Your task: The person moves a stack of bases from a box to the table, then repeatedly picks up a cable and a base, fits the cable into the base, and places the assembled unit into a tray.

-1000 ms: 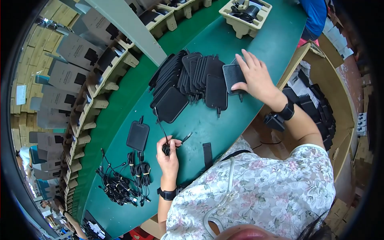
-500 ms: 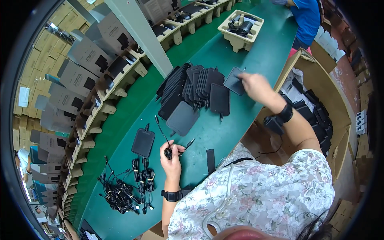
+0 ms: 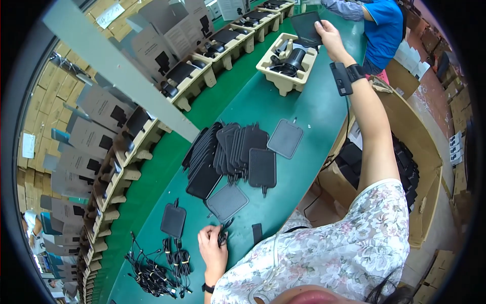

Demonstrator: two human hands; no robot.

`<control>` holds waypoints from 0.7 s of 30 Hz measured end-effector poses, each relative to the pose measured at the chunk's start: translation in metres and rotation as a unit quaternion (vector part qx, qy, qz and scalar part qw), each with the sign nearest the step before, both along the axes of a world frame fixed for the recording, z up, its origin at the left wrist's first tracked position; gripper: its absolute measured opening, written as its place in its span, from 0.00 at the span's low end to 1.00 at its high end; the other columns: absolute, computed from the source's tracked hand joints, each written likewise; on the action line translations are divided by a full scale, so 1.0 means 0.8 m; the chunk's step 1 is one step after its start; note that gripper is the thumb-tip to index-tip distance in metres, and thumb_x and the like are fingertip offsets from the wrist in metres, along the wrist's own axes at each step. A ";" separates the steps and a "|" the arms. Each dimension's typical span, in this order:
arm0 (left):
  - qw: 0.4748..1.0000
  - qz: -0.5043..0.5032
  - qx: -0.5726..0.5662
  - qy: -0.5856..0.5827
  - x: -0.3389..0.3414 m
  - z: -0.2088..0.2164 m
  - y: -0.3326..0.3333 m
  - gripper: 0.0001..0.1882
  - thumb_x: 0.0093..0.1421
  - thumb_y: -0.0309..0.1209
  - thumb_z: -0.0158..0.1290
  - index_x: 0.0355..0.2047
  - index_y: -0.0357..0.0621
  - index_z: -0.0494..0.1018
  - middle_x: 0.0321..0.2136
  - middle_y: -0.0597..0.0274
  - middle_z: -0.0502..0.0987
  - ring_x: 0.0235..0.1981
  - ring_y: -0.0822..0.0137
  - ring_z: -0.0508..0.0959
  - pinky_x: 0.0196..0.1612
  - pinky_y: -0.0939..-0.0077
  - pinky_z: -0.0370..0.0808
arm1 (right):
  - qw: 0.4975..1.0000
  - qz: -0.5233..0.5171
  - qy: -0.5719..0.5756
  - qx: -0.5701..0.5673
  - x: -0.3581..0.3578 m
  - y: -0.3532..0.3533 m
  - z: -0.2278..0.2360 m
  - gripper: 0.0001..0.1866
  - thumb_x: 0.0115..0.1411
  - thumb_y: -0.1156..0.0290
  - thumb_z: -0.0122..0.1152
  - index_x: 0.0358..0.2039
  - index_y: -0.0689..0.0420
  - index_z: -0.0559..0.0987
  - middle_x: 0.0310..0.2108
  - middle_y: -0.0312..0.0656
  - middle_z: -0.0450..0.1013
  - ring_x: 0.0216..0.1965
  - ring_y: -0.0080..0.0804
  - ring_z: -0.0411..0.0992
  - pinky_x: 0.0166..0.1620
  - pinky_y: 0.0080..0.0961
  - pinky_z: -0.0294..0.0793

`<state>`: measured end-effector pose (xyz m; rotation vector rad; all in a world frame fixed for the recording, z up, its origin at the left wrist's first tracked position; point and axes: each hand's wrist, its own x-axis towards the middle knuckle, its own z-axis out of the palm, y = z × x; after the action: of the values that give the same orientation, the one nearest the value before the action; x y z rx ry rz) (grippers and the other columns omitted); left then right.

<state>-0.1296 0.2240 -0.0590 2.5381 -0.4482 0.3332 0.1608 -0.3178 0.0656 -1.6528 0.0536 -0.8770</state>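
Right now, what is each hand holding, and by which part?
The right hand grips a flat dark pad by its lower right edge, above the pulp tray. The left hand pinches a bundled black cable at one end.

Pads (image 3: pixel 262 167): matt dark grey, look like soft plastic. Surface (image 3: pixel 309 109): smooth green, slight sheen. Tray (image 3: pixel 283 76): rough beige moulded pulp. Cables (image 3: pixel 157 268): black plastic, glossy. Boxes (image 3: pixel 430 167): plain brown cardboard.

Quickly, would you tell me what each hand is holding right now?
Left hand: closed on a bundled black cable.
Right hand: holding a flat dark pad over the pulp tray.
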 end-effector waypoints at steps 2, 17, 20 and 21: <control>0.997 0.021 0.067 0.042 -0.005 0.017 -0.006 0.20 0.45 0.23 0.59 0.39 0.42 0.68 0.30 0.53 0.69 0.35 0.51 0.70 0.38 0.64 0.68 | 1.000 -0.009 0.013 0.001 0.018 0.002 -0.007 0.15 0.63 0.65 0.51 0.46 0.61 0.71 0.36 0.34 0.72 0.37 0.19 0.66 0.43 0.17 0.66; 0.972 0.035 0.055 0.227 -0.001 0.036 0.013 0.17 0.44 0.26 0.61 0.35 0.39 0.68 0.31 0.52 0.70 0.35 0.50 0.71 0.36 0.62 0.69 | 0.948 -0.003 0.259 -0.187 0.064 -0.005 -0.039 0.20 0.60 0.62 0.52 0.46 0.64 0.72 0.38 0.45 0.74 0.38 0.31 0.71 0.42 0.26 0.70; 0.967 0.023 0.052 0.246 0.001 0.038 0.020 0.15 0.44 0.25 0.61 0.33 0.38 0.69 0.31 0.51 0.71 0.35 0.50 0.72 0.36 0.62 0.69 | 0.967 -0.008 0.192 -0.169 0.069 -0.015 -0.039 0.20 0.60 0.61 0.52 0.46 0.65 0.72 0.39 0.47 0.74 0.39 0.33 0.72 0.43 0.26 0.69; 0.967 0.013 0.053 0.251 0.001 0.039 0.021 0.14 0.44 0.25 0.60 0.32 0.38 0.69 0.31 0.51 0.71 0.35 0.50 0.72 0.36 0.62 0.69 | 0.975 -0.010 0.157 -0.160 0.071 -0.018 -0.037 0.21 0.61 0.61 0.52 0.46 0.65 0.72 0.39 0.47 0.74 0.39 0.35 0.72 0.44 0.27 0.69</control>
<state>-0.1286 0.2405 -0.0281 2.6061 -0.2385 -0.3313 0.2175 -0.3325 0.0360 -2.0870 0.1527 -0.6540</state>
